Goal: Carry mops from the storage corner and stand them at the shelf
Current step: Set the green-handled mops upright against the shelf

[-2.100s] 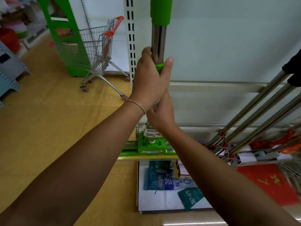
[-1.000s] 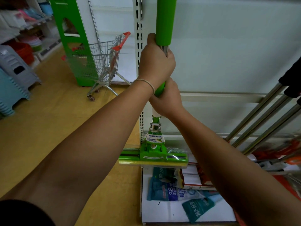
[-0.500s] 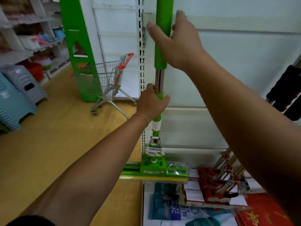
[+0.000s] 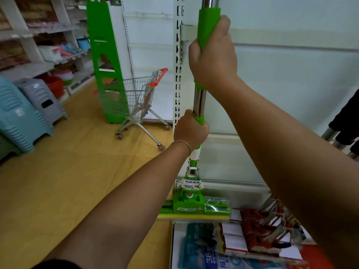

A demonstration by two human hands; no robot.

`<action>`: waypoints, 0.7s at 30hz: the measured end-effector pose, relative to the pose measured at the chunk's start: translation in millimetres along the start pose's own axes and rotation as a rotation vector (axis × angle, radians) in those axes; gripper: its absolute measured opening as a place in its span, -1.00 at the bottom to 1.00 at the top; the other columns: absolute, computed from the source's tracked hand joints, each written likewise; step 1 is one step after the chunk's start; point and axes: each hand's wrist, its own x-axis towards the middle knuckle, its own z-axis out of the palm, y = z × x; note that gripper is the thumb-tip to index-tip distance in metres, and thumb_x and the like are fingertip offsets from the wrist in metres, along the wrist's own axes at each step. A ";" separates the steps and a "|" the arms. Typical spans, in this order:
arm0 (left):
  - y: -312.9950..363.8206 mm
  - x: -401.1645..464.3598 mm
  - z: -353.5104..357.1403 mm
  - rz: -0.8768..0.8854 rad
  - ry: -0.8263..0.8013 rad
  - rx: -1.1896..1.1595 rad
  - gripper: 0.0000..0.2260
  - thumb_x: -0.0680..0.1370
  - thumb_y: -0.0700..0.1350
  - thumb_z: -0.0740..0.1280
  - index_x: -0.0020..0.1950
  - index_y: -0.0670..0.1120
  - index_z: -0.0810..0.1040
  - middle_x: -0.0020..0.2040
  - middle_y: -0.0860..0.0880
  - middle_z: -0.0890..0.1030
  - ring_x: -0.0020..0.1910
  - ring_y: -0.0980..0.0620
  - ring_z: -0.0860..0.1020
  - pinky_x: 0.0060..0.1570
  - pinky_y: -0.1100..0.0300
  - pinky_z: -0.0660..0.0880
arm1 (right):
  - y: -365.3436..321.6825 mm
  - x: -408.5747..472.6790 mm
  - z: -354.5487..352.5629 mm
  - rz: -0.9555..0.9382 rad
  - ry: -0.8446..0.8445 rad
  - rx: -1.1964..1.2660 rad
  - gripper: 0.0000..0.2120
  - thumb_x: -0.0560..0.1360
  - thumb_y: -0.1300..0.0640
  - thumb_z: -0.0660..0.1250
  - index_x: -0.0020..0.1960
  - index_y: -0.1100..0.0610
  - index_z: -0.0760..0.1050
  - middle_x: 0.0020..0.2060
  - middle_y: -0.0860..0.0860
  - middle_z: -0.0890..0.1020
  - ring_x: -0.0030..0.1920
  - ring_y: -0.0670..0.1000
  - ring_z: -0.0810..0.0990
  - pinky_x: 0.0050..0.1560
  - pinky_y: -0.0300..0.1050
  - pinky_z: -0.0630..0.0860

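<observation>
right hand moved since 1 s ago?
Yes. The right hand went up the mop handle: it was below the left hand, now it grips the green sleeve above it, level with the shelf rail.

"38" on blue packet (image 4: 206, 255) on shelf base, mop label (image 4: 191, 185) unreadable

Green-and-chrome mop (image 4: 199, 101), yellow sponge (image 4: 194, 217)

Even, soft indoor light with faint shadows; wide-angle bending at the edges, corners slightly blurred, centre sharp.
</observation>
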 end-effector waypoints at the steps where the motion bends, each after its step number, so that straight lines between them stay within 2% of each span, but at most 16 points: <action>1: 0.2 0.5 -2.4 0.000 -0.024 0.018 -0.78 0.48 -0.04 0.34 0.07 -0.11 0.46 -0.15 -0.01 0.53 -0.08 -0.11 0.57 -0.14 0.18 0.41 | 0.5 -0.5 0.5 0.001 0.002 0.001 -0.51 0.56 0.03 0.18 0.38 0.25 0.18 -0.06 0.03 0.42 -0.11 0.09 0.48 -0.19 -0.06 0.38; 6: 0.9 -1.3 -16.6 0.012 -0.146 0.113 -0.62 0.44 0.10 0.41 0.13 -0.10 0.46 -0.02 -0.04 0.56 -0.03 -0.07 0.53 -0.03 0.12 0.48 | 1.6 -6.3 3.0 0.020 0.020 0.049 -0.51 0.56 -0.04 0.18 0.36 0.23 0.23 -0.06 0.04 0.44 -0.11 0.10 0.51 -0.20 0.00 0.43; 10: -0.2 -9.1 -22.2 0.008 -0.152 0.116 -0.63 0.47 0.07 0.40 0.16 -0.11 0.46 0.00 -0.06 0.58 -0.02 -0.06 0.54 -0.05 0.14 0.47 | 9.6 -28.3 9.0 0.088 -0.025 0.059 -0.49 0.58 -0.17 0.19 0.31 0.20 0.29 0.02 0.12 0.57 -0.02 0.18 0.58 -0.06 0.12 0.54; 13: -11.9 -18.8 -19.3 0.019 -0.199 0.171 -0.58 0.51 0.09 0.37 0.23 -0.12 0.43 0.09 -0.11 0.60 0.06 -0.11 0.57 0.05 0.07 0.52 | 29.1 -55.4 17.7 0.124 -0.130 -0.014 -0.48 0.58 -0.22 0.18 0.27 0.20 0.32 0.02 0.13 0.59 0.01 0.21 0.59 -0.03 0.13 0.54; 16: -24.6 -28.3 -10.3 0.028 -0.246 0.262 -0.60 0.56 0.12 0.31 0.21 -0.16 0.44 0.09 -0.14 0.60 0.07 -0.15 0.56 -0.05 0.10 0.48 | 51.2 -74.6 20.4 0.115 -0.300 -0.108 -0.51 0.59 -0.29 0.12 0.09 0.16 0.40 -0.03 0.14 0.60 0.00 0.22 0.58 -0.10 0.02 0.48; 19: -26.9 -30.2 -3.7 0.043 -0.228 0.326 -0.63 0.60 0.12 0.25 0.11 -0.19 0.47 0.06 -0.19 0.58 0.05 -0.20 0.56 -0.15 0.14 0.36 | 60.0 -81.1 19.5 0.095 -0.422 -0.220 -0.42 0.60 -0.33 0.03 0.17 0.17 0.45 0.05 0.15 0.59 0.08 0.21 0.56 -0.11 -0.03 0.37; 21: -25.7 -28.1 -0.6 0.026 -0.225 0.332 -0.63 0.61 0.10 0.24 0.14 -0.21 0.47 0.09 -0.21 0.57 0.06 -0.21 0.55 -0.15 0.14 0.35 | 59.7 -82.3 20.3 0.098 -0.444 -0.226 -0.42 0.61 -0.32 0.02 0.21 0.17 0.44 0.08 0.15 0.59 0.11 0.20 0.56 -0.10 -0.04 0.35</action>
